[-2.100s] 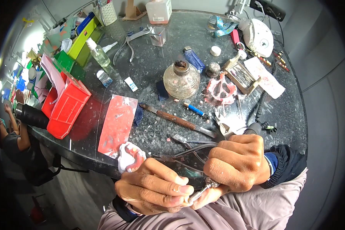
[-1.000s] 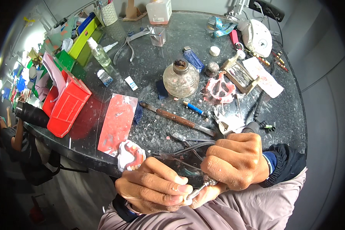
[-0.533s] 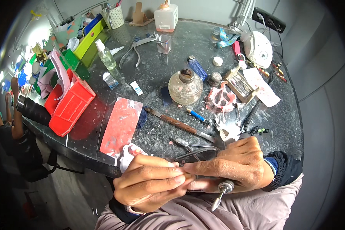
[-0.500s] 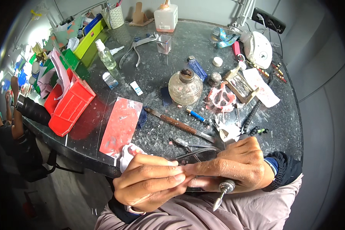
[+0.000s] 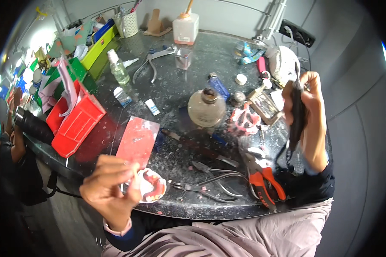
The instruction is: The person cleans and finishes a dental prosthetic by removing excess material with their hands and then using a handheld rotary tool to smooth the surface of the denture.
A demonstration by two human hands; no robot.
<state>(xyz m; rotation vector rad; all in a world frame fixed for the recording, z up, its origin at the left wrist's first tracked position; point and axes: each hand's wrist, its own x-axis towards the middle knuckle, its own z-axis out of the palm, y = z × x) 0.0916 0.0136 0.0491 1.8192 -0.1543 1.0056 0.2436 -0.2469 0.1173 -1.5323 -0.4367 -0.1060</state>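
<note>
At the left front my left hand (image 5: 111, 184) is raised with thumb and forefinger pinched together. What they hold, if anything, is too small to make out. Right beside the fingertips lies a white plaster dental model (image 5: 158, 198) with pink gum wax and teeth, partly covered by the hand. A pink wax sheet (image 5: 137, 139) sits behind it. At the right my right hand (image 5: 314, 113) is lifted and closed round a dark rotary handpiece (image 5: 297, 115), blurred by motion, near the white rounded box (image 5: 283, 62).
Orange-handled pliers (image 5: 261, 182), slim metal pliers (image 5: 201, 190) and a brown-handled knife (image 5: 197, 147) lie before me. Behind them stand a glass spirit burner (image 5: 206, 109), a pink wax piece (image 5: 244, 120) and a blue lighter (image 5: 219, 87). A red bin (image 5: 79, 124) holds papers at left.
My hands, together over the front edge, have moved apart. The left went left to the dental model; the right swung up and right with the handpiece. The orange-handled pliers have come into view.
</note>
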